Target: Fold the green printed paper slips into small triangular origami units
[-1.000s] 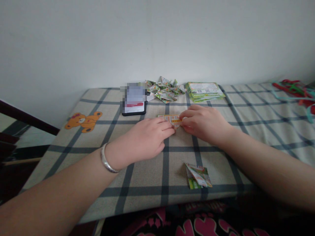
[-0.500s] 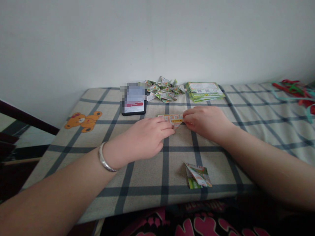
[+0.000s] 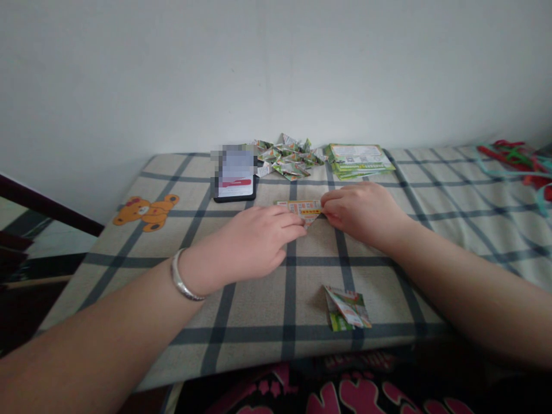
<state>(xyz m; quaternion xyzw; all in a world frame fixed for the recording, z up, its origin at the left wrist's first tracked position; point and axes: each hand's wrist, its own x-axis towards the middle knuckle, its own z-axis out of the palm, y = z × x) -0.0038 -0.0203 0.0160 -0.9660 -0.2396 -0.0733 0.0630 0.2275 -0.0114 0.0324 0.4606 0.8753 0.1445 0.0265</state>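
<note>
A small printed paper (image 3: 306,209), folded to a point at its lower edge, lies on the tablecloth between my hands. My left hand (image 3: 254,238) rests over its left part, fingers stretched across it and thumb apart on the cloth. With fingertips pressed together, my right hand (image 3: 360,210) pinches the paper's right corner. Some of the paper is hidden under my fingers. Nearer to me lies a folded green-and-white paper piece (image 3: 347,309). Behind the hands are a pile of folded paper triangles (image 3: 291,158) and a stack of flat printed leaflets (image 3: 361,159).
A phone (image 3: 235,175) with a partly blurred screen lies left of the pile. An orange bear cutout (image 3: 149,213) is at the table's left. Red, green and pale-blue strips (image 3: 515,158) lie at the far right. The wall (image 3: 276,69) borders the table's back edge.
</note>
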